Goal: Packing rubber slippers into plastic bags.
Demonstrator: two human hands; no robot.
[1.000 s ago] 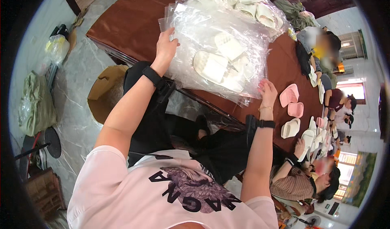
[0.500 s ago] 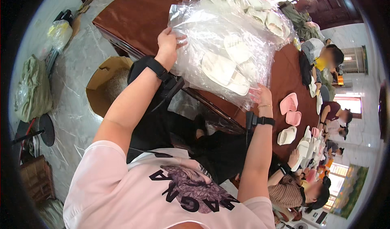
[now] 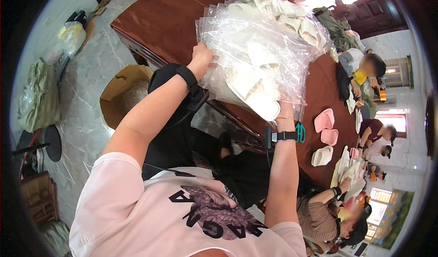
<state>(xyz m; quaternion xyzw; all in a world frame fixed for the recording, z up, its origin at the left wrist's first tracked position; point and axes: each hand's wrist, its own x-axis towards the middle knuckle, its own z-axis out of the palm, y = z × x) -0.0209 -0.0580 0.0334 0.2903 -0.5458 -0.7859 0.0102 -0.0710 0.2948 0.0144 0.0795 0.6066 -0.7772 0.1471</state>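
On the brown table, clear plastic bags [image 3: 214, 22] lie in a layered pile, with a pair of white slippers among the plastic. The nearer white slipper [image 3: 239, 77] slants toward my right wrist; the farther one [image 3: 260, 51] shows hazily through the film. My left hand [image 3: 202, 58] is closed on the left edge of a bag. My right hand [image 3: 286, 110] reaches up at the bag's right end beside the near slipper, its fingers hidden by plastic and slipper. Teal scissors handles [image 3: 299, 132] show just right of my right wrist.
More bagged white slippers [image 3: 305, 29] lie at the table's far side. Pink slippers [image 3: 325, 120] and a white slipper [image 3: 322, 155] rest to the right. Co-workers sit along the right edge, one in a striped shirt [image 3: 324, 216] nearby. A cardboard box [image 3: 107, 99] stands on the floor at left.
My right hand has moved left and in under the plastic at the slipper's end, uncovering the teal handles. My left hand has closed on the bag edge and shifted slightly right.
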